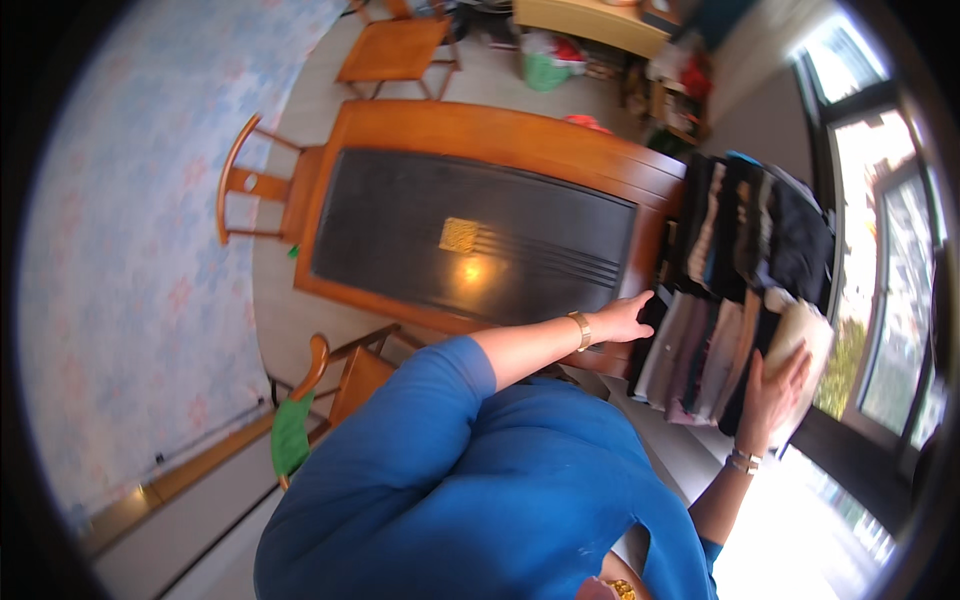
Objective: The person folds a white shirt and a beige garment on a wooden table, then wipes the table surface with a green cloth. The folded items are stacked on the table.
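Note:
Two packed rows of clothes stand beside the table's right end: dark garments [795, 236] in the far row, with grey, mauve and black ones [679, 360] in the near row. My left hand [626, 319], a gold-coloured band on its wrist, reaches across to the left end of the near row. Its fingers are apart and hold nothing; whether they touch the black garment there I cannot tell. At the other end, my right hand [778, 390] lies flat against a cream garment [802, 334], fingers spread. What supports the clothes is hidden.
The wooden table [450, 124] has a dark inset top with a gold-coloured square. Wooden chairs [251, 182] [394, 49] stand around it, one with green cloth [291, 435] near me. A green basket [545, 71] sits on the floor beyond. Windows [892, 292] line the right side.

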Demonstrator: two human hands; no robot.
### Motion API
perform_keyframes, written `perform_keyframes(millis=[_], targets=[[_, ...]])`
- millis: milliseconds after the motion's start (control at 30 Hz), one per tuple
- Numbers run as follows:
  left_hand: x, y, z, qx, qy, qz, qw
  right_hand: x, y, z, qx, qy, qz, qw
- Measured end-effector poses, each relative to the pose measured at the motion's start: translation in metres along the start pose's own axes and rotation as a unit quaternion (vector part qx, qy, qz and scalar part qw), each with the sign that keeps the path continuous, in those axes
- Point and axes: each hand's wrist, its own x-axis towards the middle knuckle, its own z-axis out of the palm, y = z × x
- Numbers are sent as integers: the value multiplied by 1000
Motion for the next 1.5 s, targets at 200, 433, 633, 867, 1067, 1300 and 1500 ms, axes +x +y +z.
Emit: perform_keyframes(millis=[200, 433, 633, 867, 1067, 1300, 1500], targets=[[-70, -81, -97, -76, 201, -108, 971, 17, -30, 39, -80, 118, -41, 989], [-199, -209, -156, -178, 482, -169, 841, 35, -189, 52, 102, -30, -204, 973], [-382, -352, -163, -45, 783, -302, 542, -20, -392, 51, 220, -244, -411, 850], [-604, -455, -121, -89, 711, -643, 272, -77, -548, 34, 149, -323, -551, 755], [-620, -487, -101, -94, 695, -605, 377, -92, -602, 11, 143, -316, -593, 726], [-451, -393, -128, -364, 711, -216, 562, -136, -614, 26, 254, -441, -540, 670], [-343, -239, -180, -422, 482, 17, 767, -182, -611, 54, 416, -807, 126, 400]])
